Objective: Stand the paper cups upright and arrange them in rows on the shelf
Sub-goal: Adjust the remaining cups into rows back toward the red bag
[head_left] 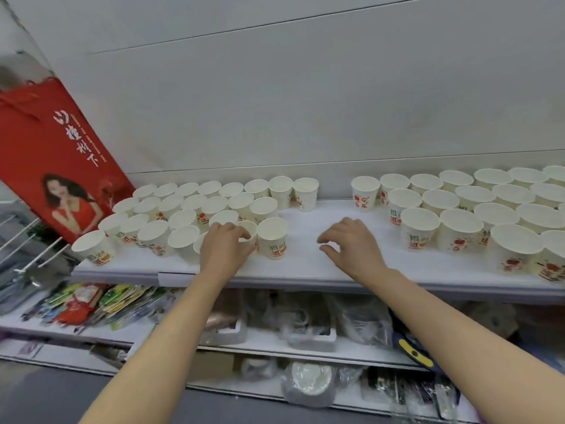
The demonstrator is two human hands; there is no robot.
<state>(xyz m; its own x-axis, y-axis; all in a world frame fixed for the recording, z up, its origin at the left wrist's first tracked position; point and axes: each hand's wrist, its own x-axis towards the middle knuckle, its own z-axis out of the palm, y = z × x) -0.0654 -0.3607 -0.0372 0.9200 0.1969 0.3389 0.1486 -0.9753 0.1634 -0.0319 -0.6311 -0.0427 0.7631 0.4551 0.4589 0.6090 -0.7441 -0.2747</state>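
**Left hand on a cup, right hand free above the shelf**

The left hand (pixel 224 244) curls its fingers round an upright paper cup (pixel 248 230) at the front of the left cluster of cups (pixel 195 206), just beside another upright cup (pixel 273 237). The right hand (pixel 351 244) hovers over the bare middle of the white shelf (pixel 305 261), fingers loosely bent, holding nothing. A second cluster (pixel 477 203) stands at the right. All visible cups look empty. A red bag (pixel 58 154) leans at the left
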